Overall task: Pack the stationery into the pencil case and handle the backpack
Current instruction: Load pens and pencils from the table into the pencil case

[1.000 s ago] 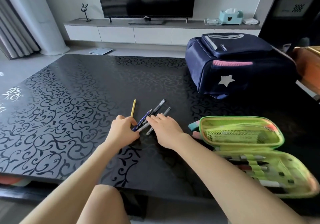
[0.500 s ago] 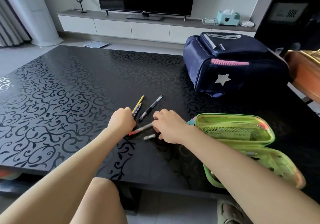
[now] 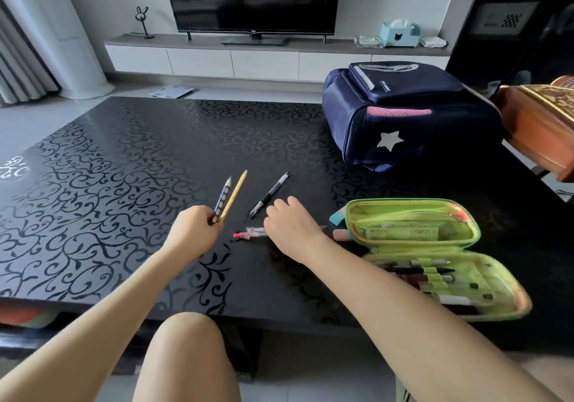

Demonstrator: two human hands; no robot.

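Lime-green pencil case [image 3: 403,210], unzipped flat

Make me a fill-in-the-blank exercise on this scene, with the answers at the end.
1. The left hand grips ___ pencils.
2. The green pencil case lies ___, with pens in its loops.
3. The star on the backpack is ___.
Answers: two; open; white.

Left hand [image 3: 193,231] grips pencils [image 3: 229,196]; right hand [image 3: 292,226] curled downward.
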